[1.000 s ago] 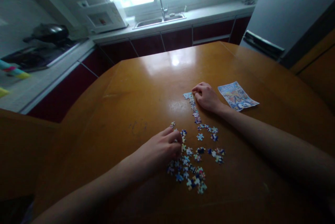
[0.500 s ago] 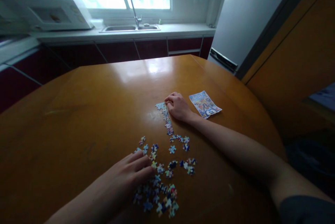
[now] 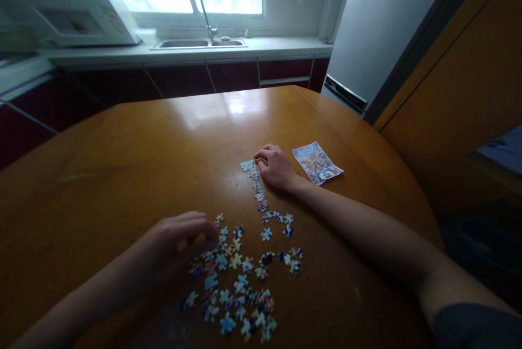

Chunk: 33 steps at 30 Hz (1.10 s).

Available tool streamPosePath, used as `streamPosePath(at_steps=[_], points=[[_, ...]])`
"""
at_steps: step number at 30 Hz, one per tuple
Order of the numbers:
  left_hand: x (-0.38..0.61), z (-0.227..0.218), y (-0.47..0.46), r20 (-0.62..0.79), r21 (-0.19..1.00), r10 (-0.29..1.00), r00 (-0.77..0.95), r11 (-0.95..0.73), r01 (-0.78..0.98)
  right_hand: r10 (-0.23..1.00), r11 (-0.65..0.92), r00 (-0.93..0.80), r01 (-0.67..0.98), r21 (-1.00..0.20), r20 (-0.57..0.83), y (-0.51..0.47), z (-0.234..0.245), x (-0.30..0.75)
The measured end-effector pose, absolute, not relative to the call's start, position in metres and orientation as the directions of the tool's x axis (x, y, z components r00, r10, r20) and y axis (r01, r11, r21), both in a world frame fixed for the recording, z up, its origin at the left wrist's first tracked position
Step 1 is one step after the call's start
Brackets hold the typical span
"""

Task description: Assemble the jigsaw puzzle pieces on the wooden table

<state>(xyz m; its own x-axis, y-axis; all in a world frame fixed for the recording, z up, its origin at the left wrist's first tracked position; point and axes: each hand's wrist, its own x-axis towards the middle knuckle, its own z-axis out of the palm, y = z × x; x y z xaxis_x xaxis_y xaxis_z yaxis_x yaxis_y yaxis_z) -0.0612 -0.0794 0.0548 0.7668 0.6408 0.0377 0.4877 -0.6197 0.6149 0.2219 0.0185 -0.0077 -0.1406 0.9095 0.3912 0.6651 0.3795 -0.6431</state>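
Observation:
Several loose jigsaw pieces [image 3: 240,278] lie scattered on the brown wooden table [image 3: 142,153]. My left hand [image 3: 179,235] hovers at the pile's left edge, fingers curled with the tips drawn together; whether a piece is in them is hidden. A joined strip of pieces [image 3: 255,183] runs away from the pile. My right hand [image 3: 275,167] rests curled at the strip's far end, fingertips on it. A printed puzzle picture [image 3: 317,162] lies just right of that hand.
Behind the table runs a kitchen counter with a sink and tap [image 3: 206,9] under a bright window. A white microwave [image 3: 77,20] stands at the left. A grey fridge [image 3: 379,28] and wooden cabinet [image 3: 460,88] are at the right.
My left hand has pulled back left from the pile and curled its fingers, spreading some pieces leftward. The view turned right earlier. The right hand has stayed on the strip.

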Motion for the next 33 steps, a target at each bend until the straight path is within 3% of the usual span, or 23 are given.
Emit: streamPosePath(at_steps=[4, 8, 12, 18, 28, 33], points=[[-0.084, 0.044, -0.042, 0.011, 0.666, 0.857, 0.515, -0.390, 0.635, 0.904, 0.390, -0.142, 0.658, -0.644, 0.403, 0.017, -0.009, 0.222], [-0.088, 0.035, -0.034, -0.025, 0.692, 0.875, 0.484, -0.334, 0.640, 0.902, 0.391, -0.130, 0.652, -0.649, 0.413, 0.015, -0.010, 0.224], [-0.086, 0.033, -0.036, 0.059, 0.655, 0.862, 0.503, -0.414, 0.632, 0.901, 0.396, -0.135, 0.646, -0.653, 0.412, 0.014, -0.011, 0.225], [-0.090, 0.024, -0.031, 0.130, 0.693, 0.930, 0.344, -0.333, 0.639, 0.898, 0.401, -0.136, 0.645, -0.651, 0.418, 0.013, -0.009, 0.226], [-0.089, 0.026, -0.038, 0.062, 0.798, 0.831, 0.553, -0.374, 0.472, 0.891, 0.412, -0.135, 0.640, -0.649, 0.432, 0.015, -0.013, 0.227], [-0.089, 0.023, -0.036, 0.133, 0.711, 0.863, 0.488, -0.426, 0.559, 0.902, 0.390, -0.129, 0.653, -0.649, 0.412, 0.016, -0.013, 0.227]])
